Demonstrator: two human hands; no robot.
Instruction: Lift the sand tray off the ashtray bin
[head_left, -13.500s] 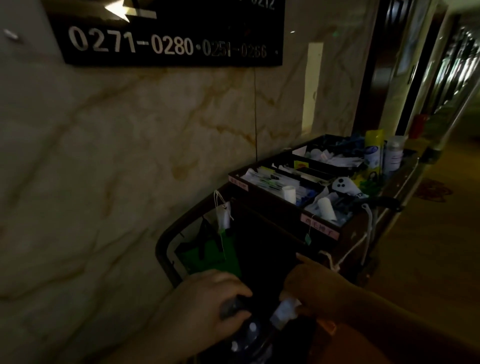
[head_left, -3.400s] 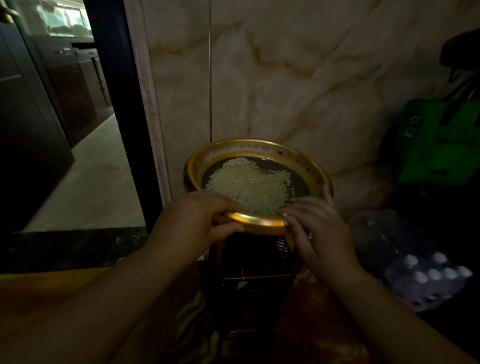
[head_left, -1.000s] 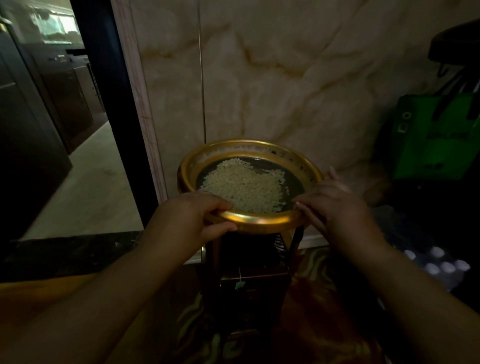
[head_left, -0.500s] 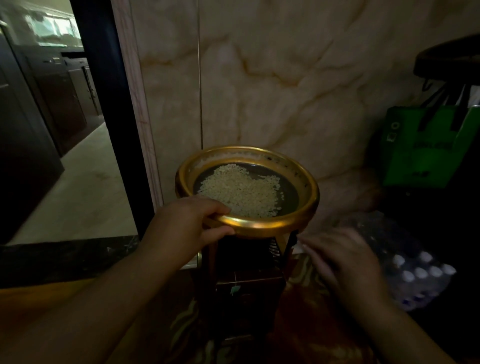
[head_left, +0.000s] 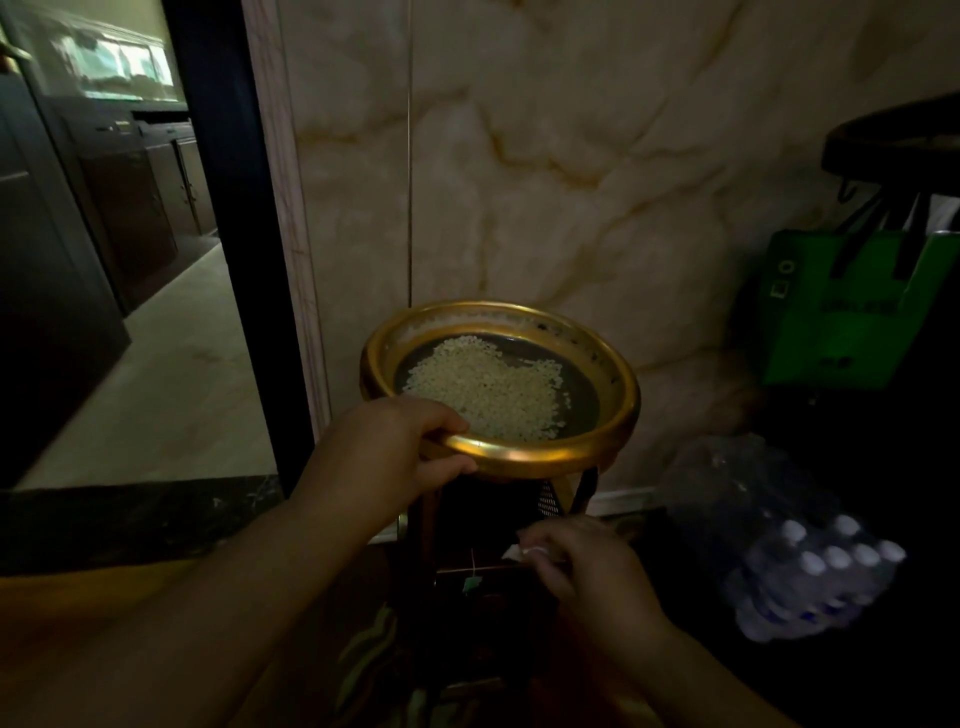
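Head view. The gold tray (head_left: 618, 395) is seated on top of the dark stand (head_left: 488, 525) against the marble wall (head_left: 571, 156), pale pebbles (head_left: 488, 392) spread in its dark centre. The near-left rim is gripped by the left hand (head_left: 387, 457), fingers curled over the edge, thumb underneath; this grip is unchanged from half a second ago. The right hand (head_left: 592, 571), off the rim since a second ago, is now seen lower, in front of the stand's body, fingers curled and a small white scrap (head_left: 514, 552) apparently pinched at their tips; the pinch is blurred. A wrapped pack of water bottles (head_left: 810, 566) is seen on the floor to the right, a green bag (head_left: 852, 312) above it.
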